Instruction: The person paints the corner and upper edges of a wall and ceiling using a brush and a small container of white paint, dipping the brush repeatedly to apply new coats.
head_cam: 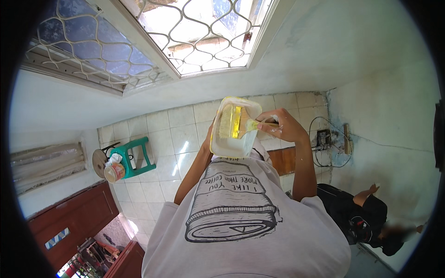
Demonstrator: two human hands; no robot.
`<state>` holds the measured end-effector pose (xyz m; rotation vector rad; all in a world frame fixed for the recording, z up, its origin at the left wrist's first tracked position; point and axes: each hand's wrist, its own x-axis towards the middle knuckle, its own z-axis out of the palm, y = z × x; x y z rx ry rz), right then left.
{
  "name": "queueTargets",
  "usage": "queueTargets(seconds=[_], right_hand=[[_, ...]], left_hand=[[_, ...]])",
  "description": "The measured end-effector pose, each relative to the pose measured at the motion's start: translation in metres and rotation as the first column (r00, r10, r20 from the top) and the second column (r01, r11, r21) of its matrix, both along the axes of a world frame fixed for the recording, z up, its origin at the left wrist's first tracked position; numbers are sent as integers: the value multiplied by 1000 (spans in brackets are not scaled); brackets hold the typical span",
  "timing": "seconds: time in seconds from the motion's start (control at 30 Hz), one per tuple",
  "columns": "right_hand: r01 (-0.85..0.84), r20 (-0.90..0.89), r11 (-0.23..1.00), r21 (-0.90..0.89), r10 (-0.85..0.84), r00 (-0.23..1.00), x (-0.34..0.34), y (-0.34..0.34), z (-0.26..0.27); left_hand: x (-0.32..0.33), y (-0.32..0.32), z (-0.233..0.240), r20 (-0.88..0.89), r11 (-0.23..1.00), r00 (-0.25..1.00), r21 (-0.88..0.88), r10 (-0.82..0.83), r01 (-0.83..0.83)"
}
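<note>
A wide flat paintbrush (236,121) with pale bristles and a yellow band lies over a paint-smeared tub (240,149) with a yellow rim. My right hand (283,125), spotted with white paint, grips the brush by its handle. The bristles are inside the tub's outline; whether they touch the paint I cannot tell. On the tub's left side is my left hand (210,133), supporting it, with its fingers mostly hidden behind the wall. White paint coats the inside of the tub. Both hands are in front of my chest, above the tiled floor.
Ahead rises a pale wall (278,73) with a grilled window (205,38). To the left, a green plastic stool (135,158) stands near a paper-like tub (114,172). Cables hang by an electrical box (324,138) on the right. A person in black (361,212) is at the lower right.
</note>
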<state>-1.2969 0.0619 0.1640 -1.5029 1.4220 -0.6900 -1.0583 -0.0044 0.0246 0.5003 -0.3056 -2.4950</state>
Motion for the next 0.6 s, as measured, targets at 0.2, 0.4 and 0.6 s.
queueTargets(seconds=[0.2,0.4,0.6], right_hand=[[57,12,997,50,-58,998,-1,-1,7],[89,-56,996,6,-89,994,1,-9,6],[77,58,993,-84,-73,996,1,-8,-7]], left_hand=[[-2,-2,-3,106,983,989,-144,-103,118],[-7,-5,23,212,956,973,-255,-89,143],[-7,-15,2,138,977,988,-195,-65,91]])
